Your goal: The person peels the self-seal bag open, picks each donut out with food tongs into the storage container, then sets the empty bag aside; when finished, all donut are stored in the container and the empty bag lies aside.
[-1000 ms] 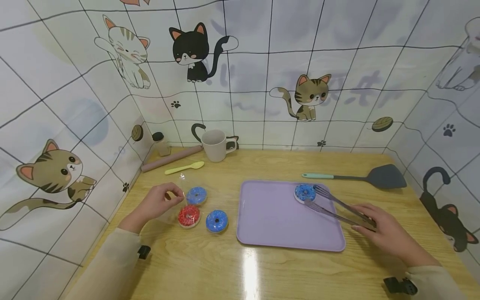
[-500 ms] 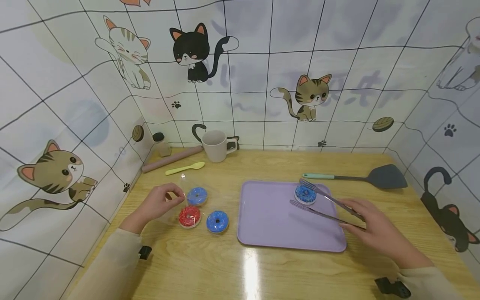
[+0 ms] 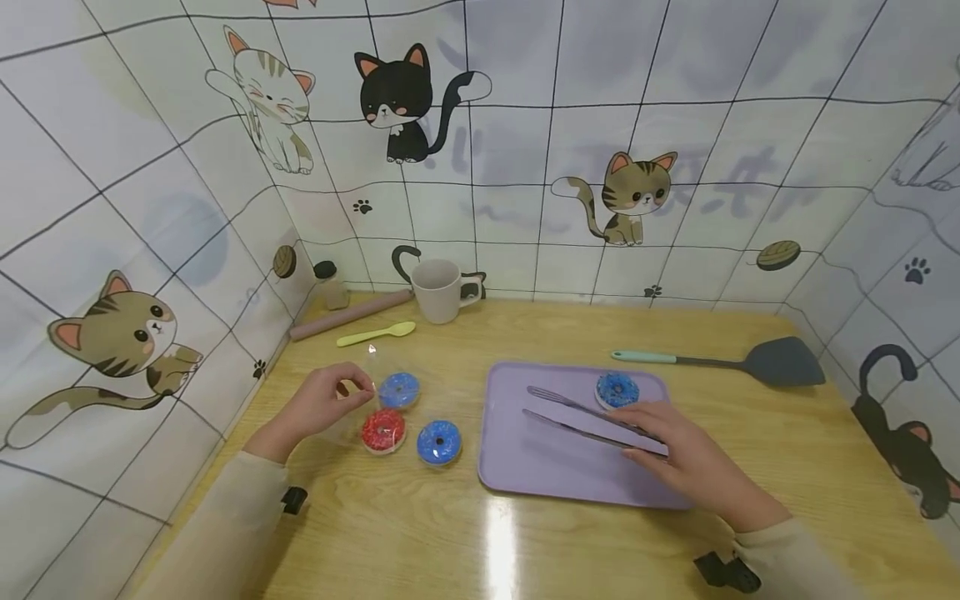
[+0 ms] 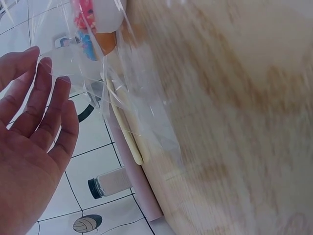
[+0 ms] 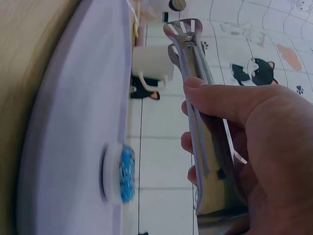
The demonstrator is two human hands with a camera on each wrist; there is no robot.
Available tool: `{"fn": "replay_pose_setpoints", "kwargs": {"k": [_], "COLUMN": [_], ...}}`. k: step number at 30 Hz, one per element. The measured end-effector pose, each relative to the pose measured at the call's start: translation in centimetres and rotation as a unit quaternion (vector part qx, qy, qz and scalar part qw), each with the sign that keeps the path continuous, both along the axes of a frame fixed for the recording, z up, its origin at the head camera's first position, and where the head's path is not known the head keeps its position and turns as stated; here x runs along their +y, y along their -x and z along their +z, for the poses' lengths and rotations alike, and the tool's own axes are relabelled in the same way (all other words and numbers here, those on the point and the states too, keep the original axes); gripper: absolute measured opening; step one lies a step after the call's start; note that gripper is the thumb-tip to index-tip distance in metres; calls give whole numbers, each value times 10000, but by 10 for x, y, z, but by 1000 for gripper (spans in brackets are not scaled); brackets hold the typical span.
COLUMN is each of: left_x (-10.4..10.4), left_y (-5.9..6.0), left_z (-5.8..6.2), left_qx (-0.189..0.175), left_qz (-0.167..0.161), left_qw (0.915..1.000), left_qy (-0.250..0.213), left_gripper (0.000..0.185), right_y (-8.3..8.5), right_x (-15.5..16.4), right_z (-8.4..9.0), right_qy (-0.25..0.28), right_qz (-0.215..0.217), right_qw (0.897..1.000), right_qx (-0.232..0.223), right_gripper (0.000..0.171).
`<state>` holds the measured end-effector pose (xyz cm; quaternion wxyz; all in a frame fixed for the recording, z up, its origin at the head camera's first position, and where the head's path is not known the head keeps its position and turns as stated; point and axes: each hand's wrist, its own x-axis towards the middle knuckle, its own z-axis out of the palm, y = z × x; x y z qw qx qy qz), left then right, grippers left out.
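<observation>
From the head, the right hand grips tongs over the purple tray, a blue doughnut just beside; the left hand pinches clear wrap beside three doughnuts on the worktop. At the left wrist, straight fingers lie by the wrap; at the right wrist, fingers curl round the tongs.

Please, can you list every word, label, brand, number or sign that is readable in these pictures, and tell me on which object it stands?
No readable text: none of the views shows a legible word, number or brand.
Wall liner: faint grey marks behind the brown cat look like large characters, too blurred to read.
Small jar: no label visible.
Tongs, mug, tray and donuts: no print visible.
</observation>
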<state>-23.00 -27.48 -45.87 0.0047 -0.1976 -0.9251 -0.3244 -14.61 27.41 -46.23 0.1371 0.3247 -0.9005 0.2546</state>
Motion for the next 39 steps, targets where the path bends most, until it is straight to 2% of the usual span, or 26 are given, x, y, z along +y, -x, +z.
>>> {"fn": "replay_pose_setpoints", "kwargs": {"k": [6, 14, 21, 29, 35, 39], "left_x": [2, -5, -2, 0, 4, 4], "left_y": [0, -2, -2, 1, -1, -4], "left_z": [0, -5, -1, 3, 6, 4], "left_qx": [-25, -33, 30, 19, -4, -27], "left_qz": [-25, 79, 5, 27, 39, 23], "left_qw": [10000, 10000, 10000, 10000, 10000, 10000], "left_qy": [-1, -14, -26, 16, 5, 5], "left_gripper": [6, 4, 5, 6, 5, 5], "right_y": [6, 13, 15, 18, 20, 21], "right_x": [-30, -66, -81, -87, -91, -96], "right_z": [-11, -11, -5, -4, -7, -11], "right_qy": [-16, -258, -460, -648, -746, -782], "right_qz": [382, 890, 838, 779, 741, 737], "right_qw": [9992, 9934, 9895, 9874, 9857, 9852], "right_qx": [-153, -674, -1083, -1219, -1314, -1333], "right_gripper": [54, 44, 43, 51, 55, 59]}}
